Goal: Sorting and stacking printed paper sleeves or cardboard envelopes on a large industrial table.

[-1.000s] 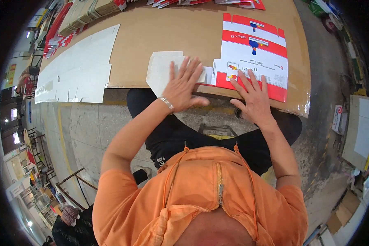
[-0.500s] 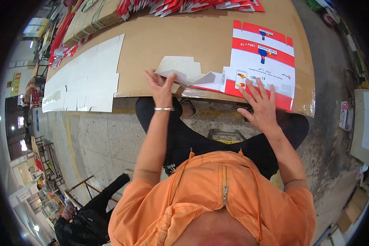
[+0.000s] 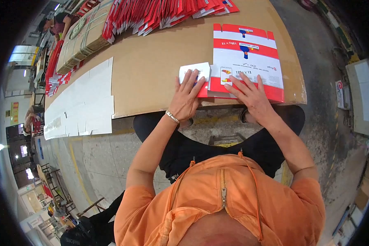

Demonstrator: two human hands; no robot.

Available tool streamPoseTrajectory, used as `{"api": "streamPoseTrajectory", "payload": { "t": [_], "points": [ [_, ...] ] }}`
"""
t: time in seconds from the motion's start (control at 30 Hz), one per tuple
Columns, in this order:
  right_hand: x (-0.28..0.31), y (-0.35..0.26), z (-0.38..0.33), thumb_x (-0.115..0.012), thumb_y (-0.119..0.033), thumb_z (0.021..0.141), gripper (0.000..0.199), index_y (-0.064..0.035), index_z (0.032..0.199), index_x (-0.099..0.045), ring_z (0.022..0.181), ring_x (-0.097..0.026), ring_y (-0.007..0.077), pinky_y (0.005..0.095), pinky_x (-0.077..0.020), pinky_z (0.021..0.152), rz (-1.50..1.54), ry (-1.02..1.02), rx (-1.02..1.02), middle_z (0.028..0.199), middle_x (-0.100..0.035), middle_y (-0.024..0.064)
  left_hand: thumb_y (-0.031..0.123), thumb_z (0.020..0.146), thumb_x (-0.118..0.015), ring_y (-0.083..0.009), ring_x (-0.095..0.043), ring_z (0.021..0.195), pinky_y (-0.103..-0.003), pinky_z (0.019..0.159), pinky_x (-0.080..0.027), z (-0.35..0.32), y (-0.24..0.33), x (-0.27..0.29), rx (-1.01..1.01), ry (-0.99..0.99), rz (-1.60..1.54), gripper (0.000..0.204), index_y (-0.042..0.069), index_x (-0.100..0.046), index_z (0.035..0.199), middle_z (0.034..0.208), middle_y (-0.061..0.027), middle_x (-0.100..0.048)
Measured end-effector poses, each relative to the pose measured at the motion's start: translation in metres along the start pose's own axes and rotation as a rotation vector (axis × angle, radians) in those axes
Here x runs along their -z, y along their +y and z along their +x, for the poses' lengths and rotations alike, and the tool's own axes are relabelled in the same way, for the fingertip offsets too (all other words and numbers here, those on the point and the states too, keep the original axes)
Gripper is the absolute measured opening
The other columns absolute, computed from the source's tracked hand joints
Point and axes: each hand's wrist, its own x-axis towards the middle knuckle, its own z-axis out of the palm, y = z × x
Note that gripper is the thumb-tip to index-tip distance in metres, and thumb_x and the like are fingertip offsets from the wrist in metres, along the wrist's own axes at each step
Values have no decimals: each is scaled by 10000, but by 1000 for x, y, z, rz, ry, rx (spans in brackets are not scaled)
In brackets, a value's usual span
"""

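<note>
A red and white printed carton blank lies on the brown cardboard table top, near its front edge. Its left end is a smaller folded flap, turned so that printing and a red border show on top. My left hand rests on this flap with fingers stretched out, pressing it down. Spread flat, my right hand lies on the lower part of the blank's wide panel. Neither hand grips anything. What lies beneath the flap is hidden.
Flat white blanks lie to the left, slightly past the table edge. Many folded red and white cartons stand in a row at the back, beside a strapped cardboard bundle. Another person is at the far left.
The blank's left end, raised with its plain inner side showing, is now folded down flat. My left hand has moved right onto it from its edge. My right hand stays on the wide panel.
</note>
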Motion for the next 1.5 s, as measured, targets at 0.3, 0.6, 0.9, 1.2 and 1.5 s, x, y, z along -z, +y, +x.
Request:
{"api": "streamPoseTrajectory", "payload": {
  "t": [0.3, 0.6, 0.9, 1.2, 1.5],
  "points": [
    [-8, -5, -3, -551, -54, 872, 643, -256, 1457, -378, 1404, -298, 279, 706, -249, 1048, -53, -30, 28, 1515, -344, 6, 517, 941, -451, -402, -175, 1430, -740, 1017, -183, 9, 8, -15, 113, -29, 308, 532, 381, -383, 1451, 1550, -160, -221],
    [-24, -5, -9, -596, 49, 772, 754, -215, 1448, -393, 1422, -272, 298, 700, -199, 1080, 6, -8, 48, 1528, -333, 21, 559, 950, -396, -406, -173, 1436, -732, 1027, -180, 8, 16, -14, 179, -123, 383, 555, 369, -351, 1470, 1566, -164, -196],
    [-14, 0, -5, -629, -32, 818, 702, -222, 1451, -391, 1420, -270, 304, 682, -213, 1093, -30, -111, 70, 1521, -342, 16, 537, 936, -463, -398, -145, 1447, -651, 1103, -100, 13, 11, -13, 176, -89, 276, 551, 327, -418, 1443, 1566, -178, -200],
    [-11, 1, -1, -601, -25, 814, 660, -196, 1428, -427, 1417, -277, 294, 638, -241, 1107, -58, -93, 101, 1516, -352, 12, 545, 732, -732, -372, -140, 1459, -643, 1110, -85, 57, 2, -23, 468, 33, 73, 936, 157, -332, 1484, 1562, -162, -236],
    [-14, -75, -86, -610, -139, 927, 382, -14, 1274, -514, 1101, -592, 229, 370, -481, 932, 1522, 11, -613, 1227, -588, 103, 146, 839, -675, -359, -274, 1407, -426, 1150, -243, 66, 55, -67, 525, 547, -888, 854, -7, -162, 1505, 1524, -254, -230]
  ]
}}
